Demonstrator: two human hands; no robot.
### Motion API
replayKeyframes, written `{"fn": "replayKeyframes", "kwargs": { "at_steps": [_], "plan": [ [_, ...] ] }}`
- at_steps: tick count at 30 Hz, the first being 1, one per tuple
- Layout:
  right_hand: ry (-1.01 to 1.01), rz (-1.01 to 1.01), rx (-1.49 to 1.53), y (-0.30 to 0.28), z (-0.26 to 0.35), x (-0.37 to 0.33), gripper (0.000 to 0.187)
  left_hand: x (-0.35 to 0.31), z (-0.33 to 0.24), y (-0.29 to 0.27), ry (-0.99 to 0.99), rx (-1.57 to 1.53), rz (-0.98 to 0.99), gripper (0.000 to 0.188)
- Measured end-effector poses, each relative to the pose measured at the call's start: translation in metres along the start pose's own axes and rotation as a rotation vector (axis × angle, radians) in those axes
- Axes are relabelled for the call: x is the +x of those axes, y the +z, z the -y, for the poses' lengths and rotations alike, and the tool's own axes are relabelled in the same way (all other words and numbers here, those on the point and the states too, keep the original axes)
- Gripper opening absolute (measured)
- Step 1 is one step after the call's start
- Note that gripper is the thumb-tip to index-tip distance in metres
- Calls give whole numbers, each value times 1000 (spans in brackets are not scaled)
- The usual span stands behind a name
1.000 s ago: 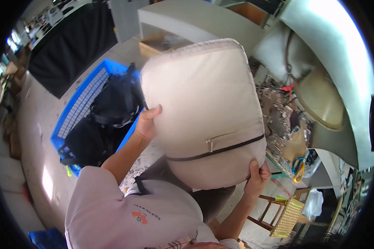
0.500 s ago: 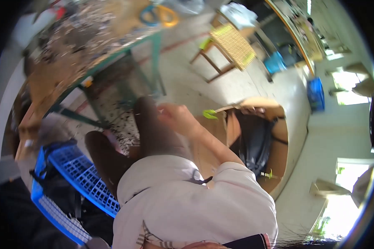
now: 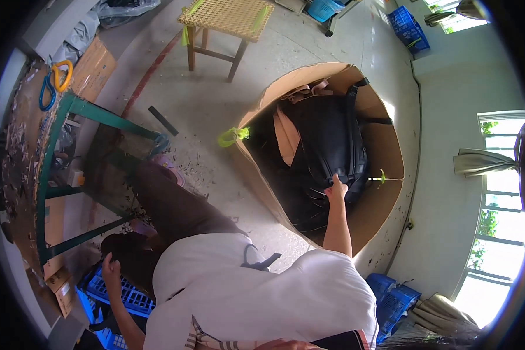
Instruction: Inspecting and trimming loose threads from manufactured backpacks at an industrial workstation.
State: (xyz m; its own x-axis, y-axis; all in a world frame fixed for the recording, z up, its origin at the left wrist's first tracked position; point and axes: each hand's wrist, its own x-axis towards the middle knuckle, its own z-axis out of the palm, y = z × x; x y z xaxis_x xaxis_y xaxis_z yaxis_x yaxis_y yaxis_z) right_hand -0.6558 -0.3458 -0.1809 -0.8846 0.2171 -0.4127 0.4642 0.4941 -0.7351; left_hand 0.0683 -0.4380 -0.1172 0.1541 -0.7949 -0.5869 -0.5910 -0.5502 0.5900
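Observation:
My right hand (image 3: 336,190) reaches into a large open cardboard box (image 3: 394,198) on my right. Its fingers are closed on the lower edge of a black bag (image 3: 332,137) with straps and a zipped side. The bag fills much of the box, beside a flat pinkish-tan piece (image 3: 286,137) and other dark items that I cannot make out. My left hand (image 3: 112,270) is at the lower left by my knee, above a blue plastic basket (image 3: 135,302). Its fingers look curled, with nothing visible in them.
A green-framed worktable (image 3: 55,151) strewn with scraps stands left, holding blue- and yellow-handled scissors (image 3: 57,81). Ahead is a woven stool (image 3: 226,17). Yellow-green ties (image 3: 233,136) mark the box's rim. Blue crates (image 3: 392,297) stand by the right wall, and a dark strip (image 3: 163,121) lies on the floor.
The view has turned rightward toward the box. My right hand has gone from above my legs to the black bag inside the box. My left hand has come into view.

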Motion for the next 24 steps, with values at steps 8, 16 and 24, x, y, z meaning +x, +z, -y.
{"fn": "replayKeyframes", "kwargs": {
  "at_steps": [8, 16, 24],
  "plan": [
    [15, -411, -441, 27, 8, 10, 78, -14, -63, 4, 118, 338, 118, 37],
    [110, -338, 234, -7, 14, 81, 45, -27, -47, 16, 138, 329, 113, 37],
    [-45, 596, 649, -41, 102, 5, 22, -12, -98, 24, 311, 291, 139, 37]
  ]
}}
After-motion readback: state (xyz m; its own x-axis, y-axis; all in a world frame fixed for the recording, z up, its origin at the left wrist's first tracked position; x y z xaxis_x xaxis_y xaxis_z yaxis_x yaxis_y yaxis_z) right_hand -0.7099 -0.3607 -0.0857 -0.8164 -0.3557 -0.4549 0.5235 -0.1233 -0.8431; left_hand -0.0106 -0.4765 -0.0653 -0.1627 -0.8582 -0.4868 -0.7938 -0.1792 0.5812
